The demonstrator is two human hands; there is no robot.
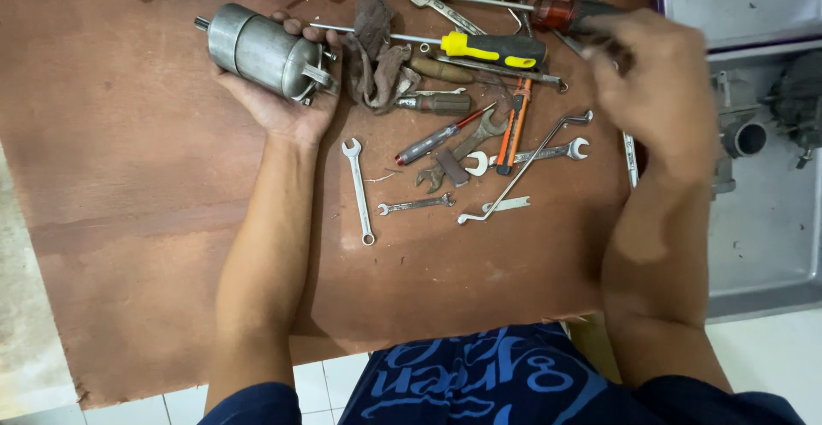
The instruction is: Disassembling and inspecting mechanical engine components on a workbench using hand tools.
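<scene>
Left hand: palm turned up, fingers curled part way around a grey metal cylinder, holding it from below. Cylinder lying on its side in the palm, small shaft end pointing to upper left, bracket end toward the rag. Resting above the brown wooden board, at its upper left part. Left forearm stretched straight forward from the body, almost vertical in the view, back of the hand down toward the board.

Right hand: blurred, back of the hand toward the camera, fingers bent downward over the right end of the tool pile. Touching or just above the screwdriver with red-brown handle; cannot tell if really gripping it, and cannot tell how wide the fingers are. Right forearm rising from lower right, bent a little inward at the wrist.

Counted on the board, between the two hands: three clear screwdrivers, namely the red-brown one, one with yellow and black handle, one thin with red handle. One orange-handled tool lying nearly upright in the view. At least four flat spanners, among them a long one just beside the left wrist and a small one. One bent L-shaped rod. One dirty rag.

At the right edge, a grey metal tray with engine parts inside.
</scene>
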